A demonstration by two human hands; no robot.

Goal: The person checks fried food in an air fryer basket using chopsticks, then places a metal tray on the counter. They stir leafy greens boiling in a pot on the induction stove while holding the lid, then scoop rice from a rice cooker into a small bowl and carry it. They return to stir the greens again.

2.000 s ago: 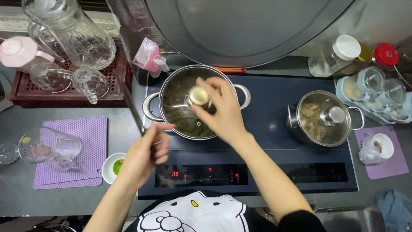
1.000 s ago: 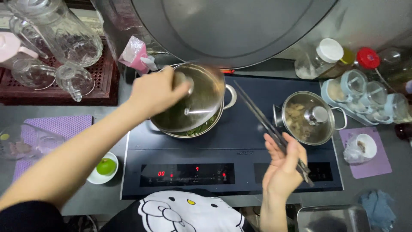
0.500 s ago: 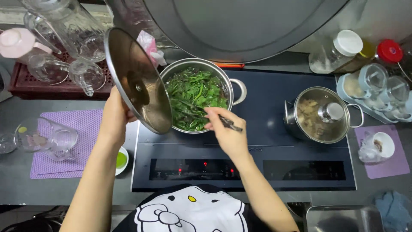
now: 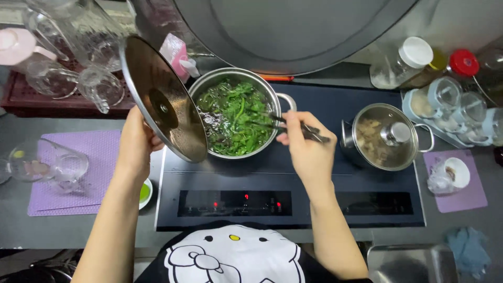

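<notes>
Lid (image 4: 162, 102) is off in the left hand (image 4: 137, 144), right hand (image 4: 309, 152) gripping chopsticks (image 4: 293, 126) in the greens (image 4: 236, 118), stirring barely begun.

A grey countertop (image 4: 78, 230) carries a black induction cooktop (image 4: 325, 173), purple mats (image 4: 99, 157) and a red tray (image 4: 31, 102).

I see a red-lit display strip (image 4: 246, 202) on the black cooktop's front edge; a pink-and-white packet (image 4: 177, 52) stands behind the uncovered pot.
</notes>
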